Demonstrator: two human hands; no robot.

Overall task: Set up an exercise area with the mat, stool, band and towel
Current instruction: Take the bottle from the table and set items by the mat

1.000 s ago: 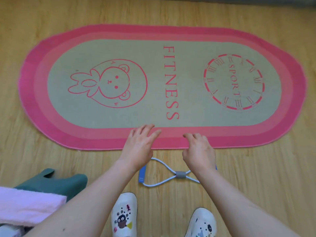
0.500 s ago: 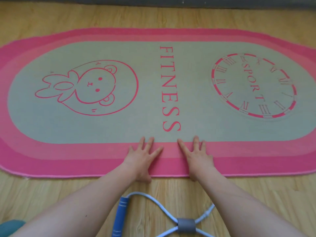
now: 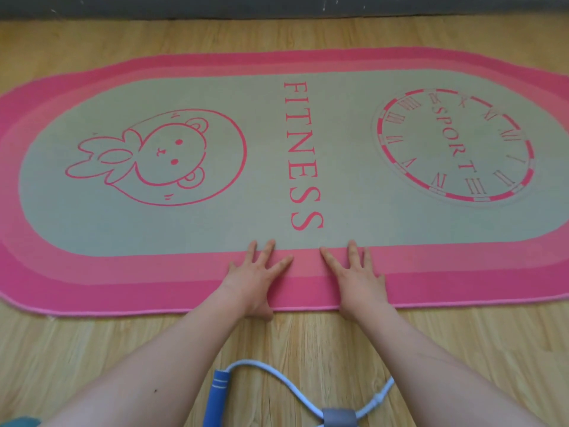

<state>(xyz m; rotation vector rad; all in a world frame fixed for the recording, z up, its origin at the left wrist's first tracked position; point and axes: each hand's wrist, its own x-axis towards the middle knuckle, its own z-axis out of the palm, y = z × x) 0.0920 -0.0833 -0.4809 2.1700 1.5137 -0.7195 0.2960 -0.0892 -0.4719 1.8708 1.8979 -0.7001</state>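
Note:
A long oval mat (image 3: pixel 184 229), pink-bordered with a grey-green middle, lies flat on the wooden floor; it shows a bunny drawing, the word FITNESS and a SPORT clock. My left hand (image 3: pixel 257 274) and my right hand (image 3: pixel 357 277) press flat on its near pink border, fingers spread, side by side. A light-blue figure-eight resistance band (image 3: pixel 277 380) with a blue handle and a grey centre clip lies on the floor between my forearms. A sliver of the teal stool (image 3: pixel 15 422) shows at the bottom left corner. No towel is in view.
The wooden floor (image 3: pixel 462 340) surrounds the mat. A dark wall base (image 3: pixel 277 6) runs along the far side behind the mat.
My hands came down from above the border and now press flat on the mat. The view moved closer and lower, so the stool, towel and shoes left the frame.

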